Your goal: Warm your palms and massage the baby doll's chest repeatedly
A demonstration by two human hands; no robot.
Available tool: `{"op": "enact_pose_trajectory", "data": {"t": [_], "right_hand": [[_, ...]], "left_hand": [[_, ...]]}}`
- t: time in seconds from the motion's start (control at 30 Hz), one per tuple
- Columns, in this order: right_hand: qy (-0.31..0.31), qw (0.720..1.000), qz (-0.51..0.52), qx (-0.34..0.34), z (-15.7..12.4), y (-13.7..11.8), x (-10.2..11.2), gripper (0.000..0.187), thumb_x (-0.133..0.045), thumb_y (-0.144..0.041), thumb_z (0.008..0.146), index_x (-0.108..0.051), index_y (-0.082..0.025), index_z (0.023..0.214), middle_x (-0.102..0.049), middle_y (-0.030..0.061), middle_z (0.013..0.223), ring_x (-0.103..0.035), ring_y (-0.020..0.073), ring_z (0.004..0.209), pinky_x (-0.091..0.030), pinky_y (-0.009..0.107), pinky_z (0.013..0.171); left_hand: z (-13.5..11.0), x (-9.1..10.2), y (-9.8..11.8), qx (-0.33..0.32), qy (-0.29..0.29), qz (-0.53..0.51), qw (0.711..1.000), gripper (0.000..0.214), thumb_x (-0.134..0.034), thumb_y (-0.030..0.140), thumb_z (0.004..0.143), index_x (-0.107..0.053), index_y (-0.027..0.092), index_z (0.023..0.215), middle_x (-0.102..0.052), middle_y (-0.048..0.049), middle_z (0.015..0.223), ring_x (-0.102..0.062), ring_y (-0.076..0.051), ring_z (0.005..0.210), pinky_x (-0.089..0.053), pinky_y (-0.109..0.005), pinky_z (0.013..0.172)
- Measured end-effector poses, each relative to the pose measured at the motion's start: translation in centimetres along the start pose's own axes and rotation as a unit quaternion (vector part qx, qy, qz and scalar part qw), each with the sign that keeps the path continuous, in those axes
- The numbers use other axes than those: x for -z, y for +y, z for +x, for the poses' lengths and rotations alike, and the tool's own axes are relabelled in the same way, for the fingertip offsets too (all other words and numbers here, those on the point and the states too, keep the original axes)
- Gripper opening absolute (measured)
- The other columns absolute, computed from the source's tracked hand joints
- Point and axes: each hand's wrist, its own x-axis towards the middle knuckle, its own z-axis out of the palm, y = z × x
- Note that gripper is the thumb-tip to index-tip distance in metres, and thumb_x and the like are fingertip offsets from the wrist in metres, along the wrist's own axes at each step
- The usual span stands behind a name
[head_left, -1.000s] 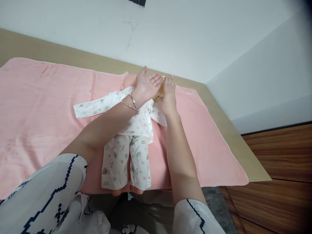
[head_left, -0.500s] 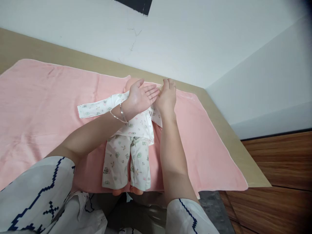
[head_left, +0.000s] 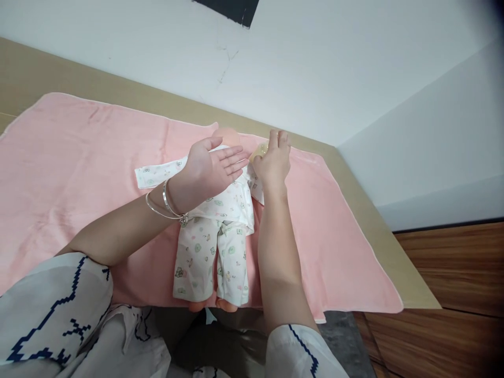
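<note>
A baby doll [head_left: 226, 137] lies on its back, feet towards me, dressed in a white printed top [head_left: 232, 206] and matching trousers [head_left: 197, 257]. My left hand [head_left: 210, 167] hovers over the doll's chest, palm up, with fingers stretched out and nothing on it. Just to its right, my right hand [head_left: 274, 160] is closed round a small yellowish, see-through object [head_left: 260, 152], perhaps a bottle, tilted towards my left fingertips. Its kind is not clear, since my fingers cover much of it. My hands and left forearm hide the doll's face and part of its top.
A pink blanket [head_left: 334, 241] is spread under the doll on a light wooden table [head_left: 374, 210]. A white wall [head_left: 157, 47] rises behind the table. Brown wood panels [head_left: 452, 268] stand beyond the right edge.
My left hand has moved left and a little nearer to me, away from my right hand. More of the yellowish object now shows in my right hand. The view has shifted slightly.
</note>
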Motion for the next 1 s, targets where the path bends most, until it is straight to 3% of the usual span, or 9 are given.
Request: {"op": "enact_pose_trajectory", "data": {"t": [0.1, 0.17, 0.33, 0.43, 0.53, 0.7, 0.83, 0.93, 1.0], "right_hand": [[-0.008, 1.0, -0.017, -0.005, -0.3, -0.4, 0.4, 0.064, -0.044, -0.023, 0.086, -0.037, -0.018, 0.149, -0.03, 0.0165, 0.161, -0.021, 0.0351, 0.152, -0.038, 0.066, 0.115], [-0.016, 0.999, -0.034, -0.006, -0.6, -0.8, 0.9, 0.063, -0.046, -0.023, 0.086, -0.039, -0.02, 0.149, -0.031, 0.0153, 0.161, -0.023, 0.0345, 0.152, -0.04, 0.063, 0.115], [-0.052, 0.996, -0.066, -0.015, -1.3, -1.6, 1.7, 0.055, -0.048, -0.02, 0.087, -0.05, -0.017, 0.142, -0.025, 0.0149, 0.165, -0.02, 0.0342, 0.154, -0.042, 0.058, 0.114], [-0.077, 0.996, -0.049, -0.015, -1.4, -2.3, 2.3, 0.058, -0.05, -0.02, 0.088, -0.047, -0.013, 0.146, -0.017, 0.0173, 0.168, -0.012, 0.0346, 0.157, -0.032, 0.059, 0.121], [-0.09, 0.996, 0.013, -0.018, -1.9, -3.9, 3.7, 0.059, -0.049, -0.026, 0.091, -0.044, -0.01, 0.148, -0.015, 0.0192, 0.169, -0.006, 0.0355, 0.159, -0.02, 0.063, 0.125], [-0.094, 0.981, 0.155, 0.073, -4.6, -8.9, 6.2, 0.06, -0.03, -0.045, 0.102, -0.044, -0.012, 0.149, -0.025, 0.0131, 0.168, -0.016, 0.0228, 0.158, -0.016, 0.05, 0.131], [-0.125, 0.959, 0.171, 0.188, -8.0, -12.5, 6.3, 0.074, -0.02, -0.056, 0.103, -0.026, -0.005, 0.156, -0.015, 0.0185, 0.169, -0.001, 0.0261, 0.16, -0.008, 0.052, 0.131], [-0.102, 0.939, 0.189, 0.27, -10.9, -14.3, 6.4, 0.078, -0.022, -0.057, 0.103, -0.011, -0.002, 0.157, -0.01, 0.0249, 0.168, 0.008, 0.0266, 0.159, -0.009, 0.053, 0.131], [-0.084, 0.925, 0.206, 0.307, -12.4, -15.1, 6.8, 0.078, -0.017, -0.059, 0.103, -0.006, -0.005, 0.158, -0.01, 0.025, 0.168, 0.006, 0.0291, 0.159, -0.009, 0.056, 0.131]], "left_hand": [[-0.9, 0.4, 1.2, 0.01, -0.005, -0.022, 1.0, 0.065, -0.014, 0.049, 0.101, -0.066, 0.024, 0.132, -0.071, -0.0135, 0.125, -0.058, -0.03, 0.134, -0.051, -0.054, 0.108], [-1.5, 0.7, 2.5, 0.05, -0.032, -0.116, 0.992, 0.065, -0.016, 0.05, 0.1, -0.066, 0.022, 0.131, -0.07, -0.0138, 0.127, -0.059, -0.03, 0.134, -0.051, -0.052, 0.109], [-3.0, 0.8, 6.3, 0.223, -0.051, -0.404, 0.886, 0.065, -0.036, 0.05, 0.093, -0.051, 0.017, 0.146, -0.058, -0.0134, 0.147, -0.048, -0.027, 0.144, -0.043, -0.042, 0.119], [-3.3, 0.8, 7.2, 0.266, -0.025, -0.491, 0.829, 0.07, -0.044, 0.045, 0.089, -0.042, 0.016, 0.152, -0.053, -0.0132, 0.151, -0.043, -0.025, 0.148, -0.04, -0.037, 0.121], [-3.2, 0.8, 7.2, 0.28, -0.001, -0.52, 0.807, 0.07, -0.047, 0.042, 0.089, -0.037, 0.019, 0.155, -0.052, -0.0125, 0.152, -0.041, -0.026, 0.149, -0.04, -0.039, 0.121], [-3.1, 1.4, 8.4, 0.245, 0.009, -0.534, 0.81, 0.062, -0.04, 0.043, 0.096, -0.038, 0.017, 0.152, -0.055, -0.0125, 0.148, -0.042, -0.028, 0.148, -0.038, -0.044, 0.122], [-3.9, 3.1, 10.5, 0.201, -0.047, -0.53, 0.822, 0.063, -0.025, 0.05, 0.102, -0.045, 0.011, 0.147, -0.061, -0.0119, 0.143, -0.033, -0.025, 0.153, -0.034, -0.039, 0.124], [-4.4, 4.4, 11.4, 0.161, -0.024, -0.498, 0.852, 0.07, -0.023, 0.056, 0.102, -0.038, 0.006, 0.149, -0.06, -0.0113, 0.143, -0.035, -0.019, 0.152, -0.036, -0.032, 0.12], [-4.6, 4.5, 11.4, 0.144, -0.006, -0.468, 0.872, 0.066, -0.019, 0.055, 0.102, -0.041, 0.014, 0.149, -0.06, -0.0065, 0.143, -0.038, -0.016, 0.15, -0.035, -0.03, 0.118]]}}
